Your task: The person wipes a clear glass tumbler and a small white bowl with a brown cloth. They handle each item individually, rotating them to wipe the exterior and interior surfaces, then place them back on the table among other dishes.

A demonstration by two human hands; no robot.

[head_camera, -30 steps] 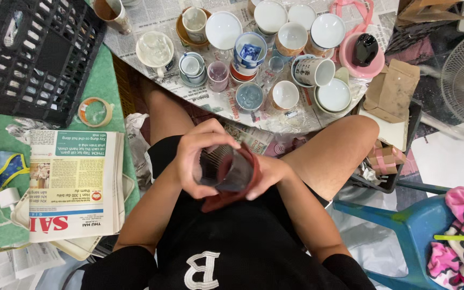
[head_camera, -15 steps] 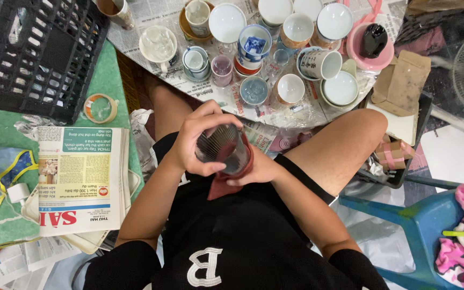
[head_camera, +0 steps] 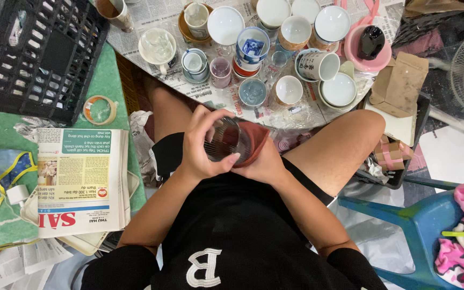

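left hand [head_camera: 202, 145]: wrapped over the top and near side of a clear ribbed glass [head_camera: 226, 140], fingers curled shut around it — a clamp grip that steadies the glass against turning.
right hand [head_camera: 264, 164]: cupped underneath, closed on a reddish-brown cloth [head_camera: 252, 142] pressed to the far side and base of the glass — it supports and pads at once.
glass: held between both hands over the lap, tilted on its side, mouth toward the left hand; cloth sits just right of the grip, touching the glass.
why low and centred: lap position keeps the glass close to the body, so both palms can bear on it.
ahead of the grip: cups and bowls [head_camera: 296, 29] crowded on newspaper sheets [head_camera: 151, 13] — paper likely there to shield the surface.
left of the grip: folded newspaper [head_camera: 79, 180], tape roll [head_camera: 100, 109], black crate [head_camera: 33, 53], all well apart from the hands.
right of the grip: blue plastic chair [head_camera: 422, 220], not in reach of either hand.
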